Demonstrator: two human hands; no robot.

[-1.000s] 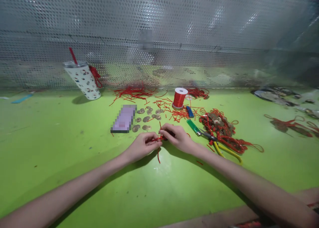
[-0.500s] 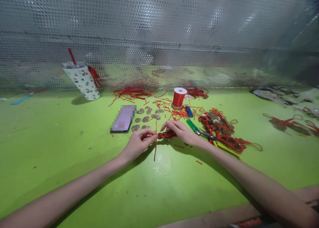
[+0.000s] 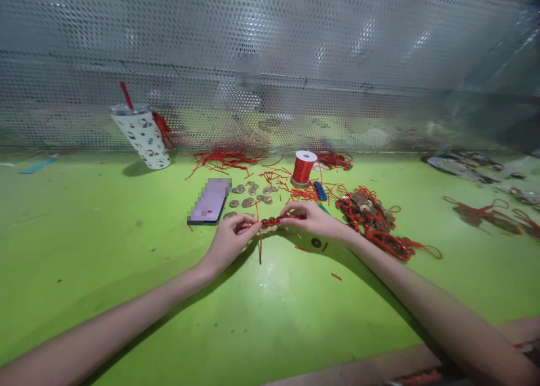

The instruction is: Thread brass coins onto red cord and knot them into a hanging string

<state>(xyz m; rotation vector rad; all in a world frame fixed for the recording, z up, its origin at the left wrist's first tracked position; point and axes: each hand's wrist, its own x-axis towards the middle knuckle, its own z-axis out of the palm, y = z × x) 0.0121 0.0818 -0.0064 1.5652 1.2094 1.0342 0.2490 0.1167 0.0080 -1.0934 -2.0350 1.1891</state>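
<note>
I hold a short red knotted cord [image 3: 273, 222] with small brass coins worked into it, stretched just above the bright green table [image 3: 126, 251]. Its long axis runs left to right between my hands. My left hand [image 3: 230, 241] has thumb and forefinger pinched shut on its left end. My right hand [image 3: 314, 220] has its fingers [image 3: 291, 212] closed over the right end. Both hands are equally close to it. A loose red tail [image 3: 260, 250] hangs from the left end towards me.

Just beyond lie loose brass coins [image 3: 248, 197] and a flat phone [image 3: 208, 201]. A heap of red-corded coin pieces [image 3: 371, 211] sits close on the right of my right wrist. One dark coin [image 3: 315, 242] lies just near of my right hand. The near side holds only cord scraps.
</note>
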